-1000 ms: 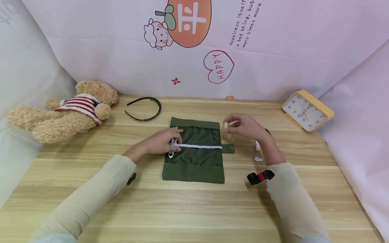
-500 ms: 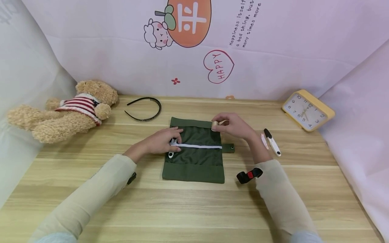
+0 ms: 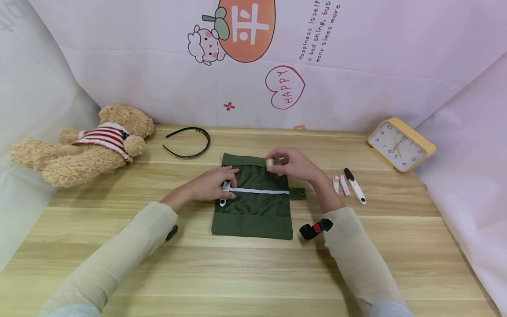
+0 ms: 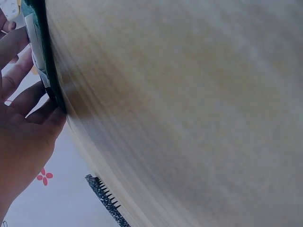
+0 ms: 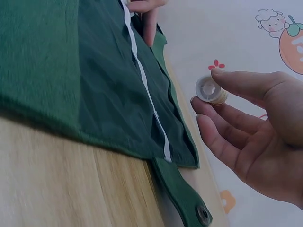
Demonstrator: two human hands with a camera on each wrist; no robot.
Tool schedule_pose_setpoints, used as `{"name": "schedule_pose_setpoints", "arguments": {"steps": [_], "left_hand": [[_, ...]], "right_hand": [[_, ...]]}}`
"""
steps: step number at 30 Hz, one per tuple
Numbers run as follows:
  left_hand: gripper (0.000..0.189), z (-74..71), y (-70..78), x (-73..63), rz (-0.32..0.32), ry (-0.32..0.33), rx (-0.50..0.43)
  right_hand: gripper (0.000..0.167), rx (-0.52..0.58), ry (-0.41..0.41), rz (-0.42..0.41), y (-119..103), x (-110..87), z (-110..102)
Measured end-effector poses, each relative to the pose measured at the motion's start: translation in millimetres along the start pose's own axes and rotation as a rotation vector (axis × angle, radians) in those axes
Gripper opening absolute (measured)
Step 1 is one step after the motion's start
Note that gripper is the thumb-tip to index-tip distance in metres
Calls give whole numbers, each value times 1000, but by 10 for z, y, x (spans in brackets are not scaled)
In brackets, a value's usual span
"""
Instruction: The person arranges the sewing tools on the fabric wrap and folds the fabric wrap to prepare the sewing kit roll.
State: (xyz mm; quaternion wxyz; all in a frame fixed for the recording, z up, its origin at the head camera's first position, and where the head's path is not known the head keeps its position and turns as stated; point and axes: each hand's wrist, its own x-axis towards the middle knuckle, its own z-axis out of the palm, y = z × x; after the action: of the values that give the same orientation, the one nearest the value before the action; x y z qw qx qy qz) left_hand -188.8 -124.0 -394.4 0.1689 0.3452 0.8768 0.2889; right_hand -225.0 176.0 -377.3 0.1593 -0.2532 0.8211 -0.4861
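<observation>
- Above the far right part of the green pouch (image 3: 252, 225), the right hand (image 3: 293, 165) reaches in from the right, thumb and fingertips clamped on a thread spool (image 3: 270, 163).
- At the pouch's left edge, the left hand (image 3: 208, 183) rests back upward, fingers spread apart around a white tool (image 3: 223, 202).
- Held clear of the cloth, the spool is small and short, with pale beige thread and a translucent round end showing in the right wrist view.
- Spread open on the wooden table (image 3: 237, 273), the pouch has a white strip (image 3: 261, 191) across its middle and a snap tab (image 3: 298, 193) on its right; the tool lies at the strip's left end, partly hidden by fingers.
</observation>
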Motion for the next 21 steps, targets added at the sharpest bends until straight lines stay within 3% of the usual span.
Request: {"name": "schedule_pose_setpoints", "arguments": {"steps": [21], "left_hand": [[10, -17, 7, 13, 8, 6, 1]], "right_hand": [[37, -10, -51, 13, -137, 191, 225]]}}
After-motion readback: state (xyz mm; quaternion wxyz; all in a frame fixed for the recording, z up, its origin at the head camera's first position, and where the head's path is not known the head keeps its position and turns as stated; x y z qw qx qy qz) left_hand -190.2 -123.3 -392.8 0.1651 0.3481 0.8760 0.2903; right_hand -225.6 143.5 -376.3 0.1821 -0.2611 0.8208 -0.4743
